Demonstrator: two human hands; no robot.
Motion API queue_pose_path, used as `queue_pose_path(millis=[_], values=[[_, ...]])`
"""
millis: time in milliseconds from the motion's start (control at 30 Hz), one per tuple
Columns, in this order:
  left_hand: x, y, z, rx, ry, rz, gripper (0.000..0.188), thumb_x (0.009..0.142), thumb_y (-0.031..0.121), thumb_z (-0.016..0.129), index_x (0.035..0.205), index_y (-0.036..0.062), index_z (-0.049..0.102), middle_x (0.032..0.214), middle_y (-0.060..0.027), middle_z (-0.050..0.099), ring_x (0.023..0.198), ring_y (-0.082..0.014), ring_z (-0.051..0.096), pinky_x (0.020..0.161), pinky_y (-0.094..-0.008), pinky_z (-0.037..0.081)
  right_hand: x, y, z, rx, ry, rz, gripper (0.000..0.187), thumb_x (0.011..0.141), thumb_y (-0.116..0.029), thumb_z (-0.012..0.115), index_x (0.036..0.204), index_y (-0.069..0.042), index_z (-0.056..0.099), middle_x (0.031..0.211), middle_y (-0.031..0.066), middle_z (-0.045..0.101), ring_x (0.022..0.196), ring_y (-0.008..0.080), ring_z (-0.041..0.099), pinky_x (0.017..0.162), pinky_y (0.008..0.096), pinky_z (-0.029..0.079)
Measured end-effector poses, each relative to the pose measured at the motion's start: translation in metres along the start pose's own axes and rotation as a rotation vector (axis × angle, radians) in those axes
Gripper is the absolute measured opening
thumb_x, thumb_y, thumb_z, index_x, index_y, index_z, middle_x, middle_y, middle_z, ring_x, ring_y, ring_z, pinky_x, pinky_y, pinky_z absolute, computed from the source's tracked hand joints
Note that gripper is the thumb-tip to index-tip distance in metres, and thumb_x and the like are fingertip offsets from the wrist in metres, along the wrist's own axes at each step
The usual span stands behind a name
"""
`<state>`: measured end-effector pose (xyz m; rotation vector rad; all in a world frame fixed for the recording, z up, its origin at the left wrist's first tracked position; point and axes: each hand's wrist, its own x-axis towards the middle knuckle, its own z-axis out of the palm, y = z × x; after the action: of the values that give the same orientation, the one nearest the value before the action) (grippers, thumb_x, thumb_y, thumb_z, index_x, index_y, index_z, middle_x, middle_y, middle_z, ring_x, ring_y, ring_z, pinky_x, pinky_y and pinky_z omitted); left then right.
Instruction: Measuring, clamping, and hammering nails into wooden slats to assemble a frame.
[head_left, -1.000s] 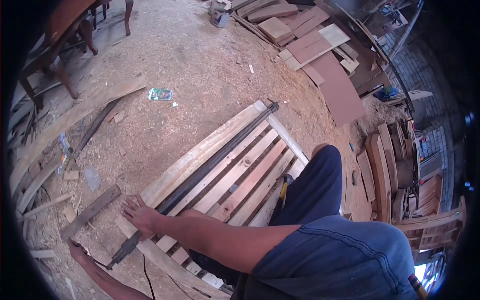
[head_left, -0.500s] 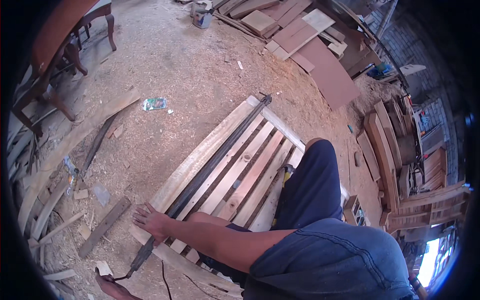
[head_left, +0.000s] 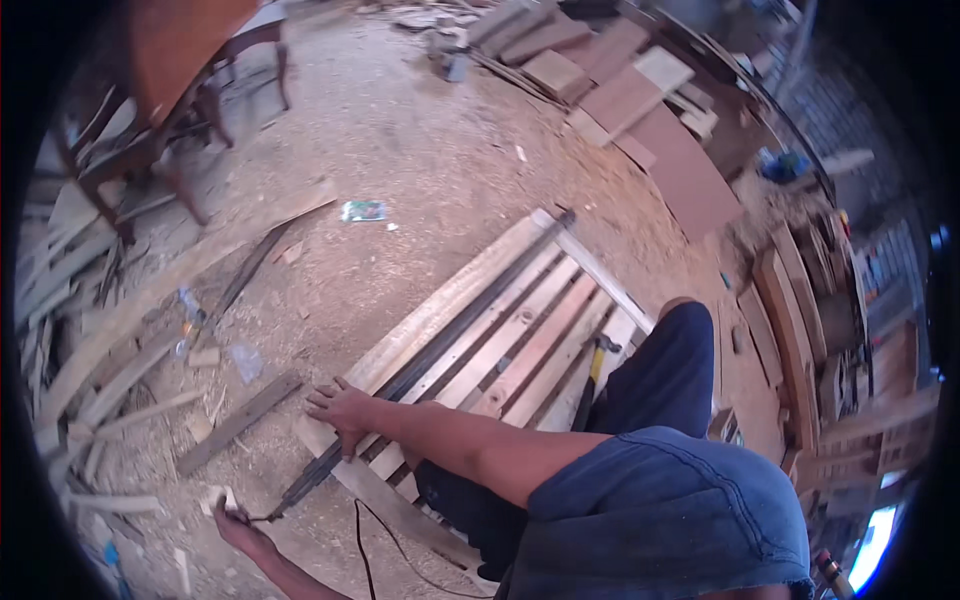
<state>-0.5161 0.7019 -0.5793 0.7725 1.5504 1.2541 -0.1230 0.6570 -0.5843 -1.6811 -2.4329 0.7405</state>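
A slatted wooden frame (head_left: 520, 330) lies flat on the sawdust floor, with a long dark bar (head_left: 450, 335) running along its left side. My right hand (head_left: 342, 410) rests on the bar and the frame's near corner, fingers spread. My left hand (head_left: 235, 515) is at the lower left, closed around a small pale object right at the bar's near tip (head_left: 285, 500). A thin black cable (head_left: 362, 540) trails across the floor beside it. My leg in dark trousers (head_left: 660, 370) rests on the frame.
A yellow-handled hammer (head_left: 595, 365) lies on the slats by my knee. Loose planks and offcuts (head_left: 120, 380) are strewn on the left. A dark wooden chair (head_left: 170, 120) stands at the upper left. Stacked boards (head_left: 640, 110) fill the upper right.
My right hand has stayed on the bar. My left hand has come up from the lower edge to the bar's near tip. The view has shifted slightly.
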Motion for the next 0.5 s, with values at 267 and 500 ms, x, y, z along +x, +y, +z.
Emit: queue_pose_path(millis=[267,500], values=[[-0.013,-0.05,0.012,0.537,0.298,0.099,0.052,0.11,0.042,0.055,0.137,-0.0021,0.063,0.102,-0.0133,0.067,0.092,-0.0293,0.064,0.086,-0.0391,0.053,-0.242,0.126,-0.064,0.471,0.806,0.739,0.059,0.095,-0.038,0.074,0.143,-0.006,0.058,0.131,0.0195,0.064,0.106,0.0342,0.067,0.097,0.0467,0.052],[-0.077,-0.014,0.227,0.816,-0.123,0.586,0.048,0.108,0.023,0.057,0.146,-0.0067,0.055,0.143,-0.0261,0.061,0.133,-0.0393,0.059,0.116,-0.0441,0.043,-0.598,0.196,0.124,0.569,1.189,1.983,0.09,0.08,-0.06,0.081,0.131,0.009,0.058,0.132,0.0335,0.064,0.125,0.0454,0.065,0.108,0.0503,0.051]])
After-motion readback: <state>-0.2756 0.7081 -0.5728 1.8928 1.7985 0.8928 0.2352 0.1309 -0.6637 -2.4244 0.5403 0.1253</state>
